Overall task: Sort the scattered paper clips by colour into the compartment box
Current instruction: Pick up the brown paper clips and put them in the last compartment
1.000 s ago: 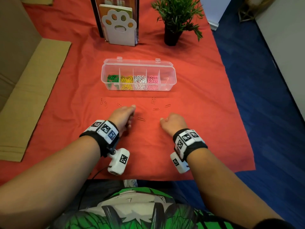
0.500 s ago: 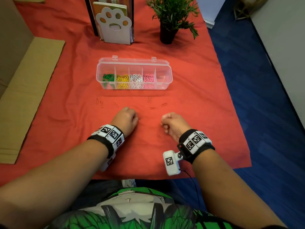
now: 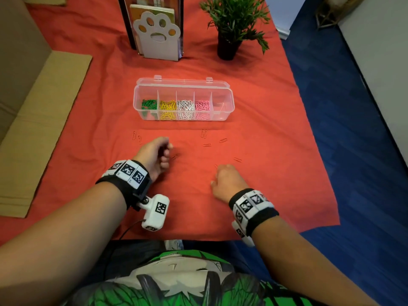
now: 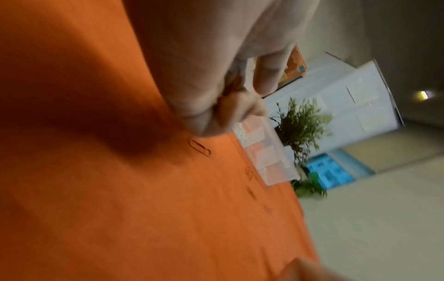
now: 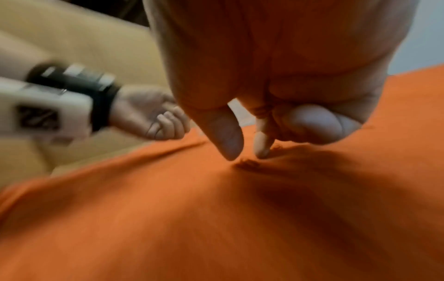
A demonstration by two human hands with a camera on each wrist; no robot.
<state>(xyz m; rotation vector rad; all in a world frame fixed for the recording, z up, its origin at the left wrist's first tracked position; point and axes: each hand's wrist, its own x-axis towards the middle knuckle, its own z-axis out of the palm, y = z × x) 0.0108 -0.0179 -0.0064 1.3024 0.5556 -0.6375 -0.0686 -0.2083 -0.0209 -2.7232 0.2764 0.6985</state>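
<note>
The clear compartment box [image 3: 227, 107] stands open mid-table with green, yellow, white and pink clips in separate cells. Red paper clips [image 3: 206, 145] lie scattered on the red cloth in front of it. My left hand [image 3: 166, 153] is curled, and in the left wrist view red clips [image 4: 231, 86] show between its fingers; another clip [image 4: 200, 148] lies just below it. My right hand [image 5: 247, 152] is palm down, thumb and forefinger tips on a clip [image 5: 248, 163] on the cloth, with its other fingers curled round more clips [image 5: 262, 112].
A paw-shaped white book stand [image 3: 157, 36] and a potted plant [image 3: 229, 25] stand behind the box. Flat cardboard [image 3: 37, 120] lies along the left. The cloth's edge [image 3: 331, 195] drops to blue floor on the right.
My left hand drew its outstretched finger in and curled up. My right hand turned palm down and lowered thumb and forefinger onto a clip further right.
</note>
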